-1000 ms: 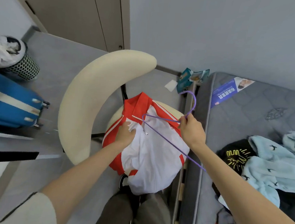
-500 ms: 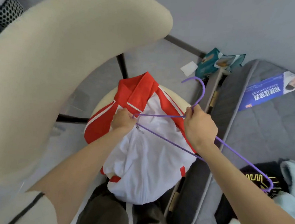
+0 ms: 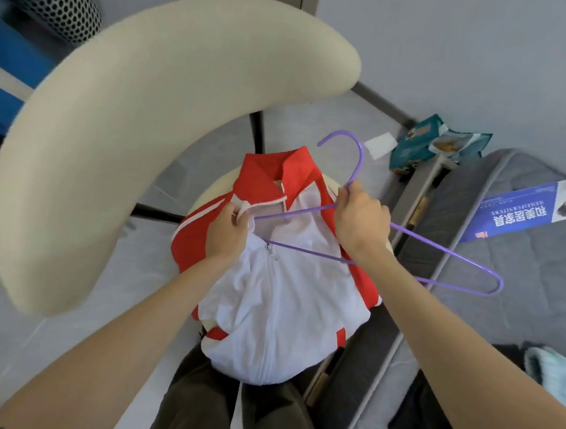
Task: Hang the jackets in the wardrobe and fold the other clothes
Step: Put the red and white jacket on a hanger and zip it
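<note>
The red-and-white zip jacket (image 3: pixel 284 303) lay on the round chair seat (image 3: pixel 206 196), collar away from you. Your left hand (image 3: pixel 228 235) pinched its soft front edge; your right hand (image 3: pixel 359 221) gripped the thin purple wire hanger (image 3: pixel 442 253) at its neck. The padded cream chair back (image 3: pixel 145 134) curved left, and the quilted grey mattress (image 3: pixel 506 302) crowded the right.

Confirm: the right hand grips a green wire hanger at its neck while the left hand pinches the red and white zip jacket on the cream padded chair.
Not green: the head view shows a purple wire hanger. The right hand grips it at its neck while the left hand pinches the red and white zip jacket on the cream padded chair.
</note>
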Demonstrator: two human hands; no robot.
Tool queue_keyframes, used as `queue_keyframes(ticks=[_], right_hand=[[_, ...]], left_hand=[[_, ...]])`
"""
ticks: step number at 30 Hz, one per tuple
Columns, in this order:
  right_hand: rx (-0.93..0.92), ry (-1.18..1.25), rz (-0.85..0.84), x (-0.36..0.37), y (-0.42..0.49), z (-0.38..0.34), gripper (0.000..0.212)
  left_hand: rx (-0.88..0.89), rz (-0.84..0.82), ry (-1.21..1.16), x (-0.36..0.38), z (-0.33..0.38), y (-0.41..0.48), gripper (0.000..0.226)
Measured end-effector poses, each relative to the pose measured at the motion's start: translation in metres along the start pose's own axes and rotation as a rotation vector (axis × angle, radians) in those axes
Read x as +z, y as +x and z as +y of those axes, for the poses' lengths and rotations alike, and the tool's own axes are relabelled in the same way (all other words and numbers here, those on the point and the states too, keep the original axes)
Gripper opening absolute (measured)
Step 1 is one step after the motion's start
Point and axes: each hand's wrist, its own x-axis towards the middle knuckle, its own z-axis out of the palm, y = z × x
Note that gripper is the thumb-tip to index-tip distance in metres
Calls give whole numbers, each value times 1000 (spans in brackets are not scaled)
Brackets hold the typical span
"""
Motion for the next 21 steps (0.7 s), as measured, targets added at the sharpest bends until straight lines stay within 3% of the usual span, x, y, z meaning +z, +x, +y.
queue_keyframes(ticks=[3,7,12,16,19,21], right_hand=[[-30,152,-153,12,13,-26,30],[-63,377,-313,42,26,-59,26],[1,545,-378,85,41,-73,45],[79,782,-407,113,41,-73,12],[-34,623,-425,123,41,-60,26],[-193,341,-364,125,44,-42,37]], left_hand=[[56,-6,-89,-11,2,-7,28],[95,-27,-267,-18,5,-10,30],[83,-95,-361,-6,-20,-13,27],[-95,-69,-393,9,-48,-15,8],[12,-105,-274,15,-56,-15,10],[89,-65,-181,18,-58,-14,32]])
